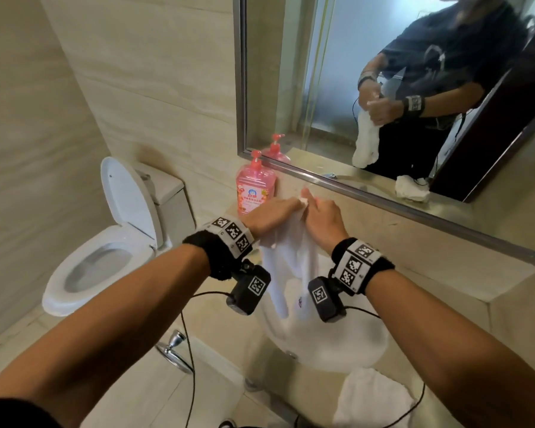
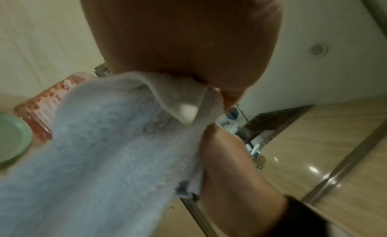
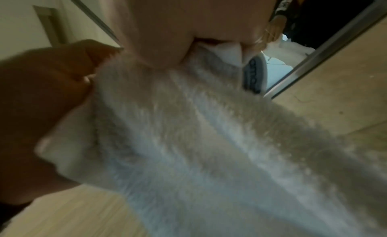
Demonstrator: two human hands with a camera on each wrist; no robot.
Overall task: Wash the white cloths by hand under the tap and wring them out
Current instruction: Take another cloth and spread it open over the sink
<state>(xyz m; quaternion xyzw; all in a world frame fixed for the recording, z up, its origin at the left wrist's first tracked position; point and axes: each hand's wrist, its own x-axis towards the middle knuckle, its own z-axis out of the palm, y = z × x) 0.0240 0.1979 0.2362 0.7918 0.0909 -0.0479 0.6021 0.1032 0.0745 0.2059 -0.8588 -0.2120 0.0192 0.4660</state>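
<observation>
A white cloth (image 1: 288, 254) hangs from both my hands above the white basin (image 1: 346, 341). My left hand (image 1: 278, 211) grips its top edge from the left, and my right hand (image 1: 318, 217) grips it from the right, the two hands almost touching. In the left wrist view the cloth (image 2: 108, 149) fills the lower left under my palm. The right wrist view shows the cloth (image 3: 199, 133) with a small grey label. A second white cloth (image 1: 374, 400) lies on the counter near me. The tap is not visible.
A pink pump bottle (image 1: 255, 188) stands on the counter against the wall, left of my hands. A mirror (image 1: 383, 88) hangs above the counter. An open toilet (image 1: 105, 248) stands to the left. Black cables (image 1: 192, 350) trail from my wrist cameras.
</observation>
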